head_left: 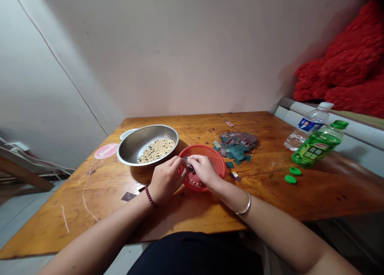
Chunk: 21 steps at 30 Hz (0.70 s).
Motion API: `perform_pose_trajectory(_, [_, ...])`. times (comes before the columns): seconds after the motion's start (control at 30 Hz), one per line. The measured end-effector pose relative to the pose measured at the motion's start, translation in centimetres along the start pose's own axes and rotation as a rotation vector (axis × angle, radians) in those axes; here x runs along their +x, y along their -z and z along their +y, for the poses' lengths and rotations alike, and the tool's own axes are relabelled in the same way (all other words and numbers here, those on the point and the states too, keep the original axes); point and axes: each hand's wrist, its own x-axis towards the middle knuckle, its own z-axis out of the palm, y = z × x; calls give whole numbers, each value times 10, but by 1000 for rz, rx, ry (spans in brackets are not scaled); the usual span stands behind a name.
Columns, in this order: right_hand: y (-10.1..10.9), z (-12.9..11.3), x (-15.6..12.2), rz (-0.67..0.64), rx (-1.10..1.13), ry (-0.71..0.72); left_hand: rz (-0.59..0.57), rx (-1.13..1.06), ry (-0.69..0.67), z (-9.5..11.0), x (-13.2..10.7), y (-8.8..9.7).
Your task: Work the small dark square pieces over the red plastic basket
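Over a red plastic basket, my left hand and my right hand meet with fingers pinched together. Between their fingertips is a small dark patch, its details partly covered by the fingers. Several pale beads lie in the bottom of the basket. Just left of it, a steel bowl stands slightly tilted, holding many small pale and black beads. To the right of the basket lies a heap of flat green and brown-purple patches, with a few loose ones around it.
On the wooden table, a clear bottle and a green bottle stand at the right, near green caps. At left lie a pink round label and loose string. Red yarn-like bundles are piled beyond.
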Motion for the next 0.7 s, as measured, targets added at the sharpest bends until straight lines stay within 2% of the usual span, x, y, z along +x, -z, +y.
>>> perform_pose_trajectory(0.2, [0, -1, -1, 18, -1, 2, -34, 1, 1, -1, -1, 0])
perform_pose_trajectory(0.4, [-3, -4, -5, -21, -42, -73, -74, -2, -38, -2, -1, -3])
perform_pose_trajectory(0.7, [-3, -2, -4, -8, -27, -67, -40, 17, -23, -1, -1, -2])
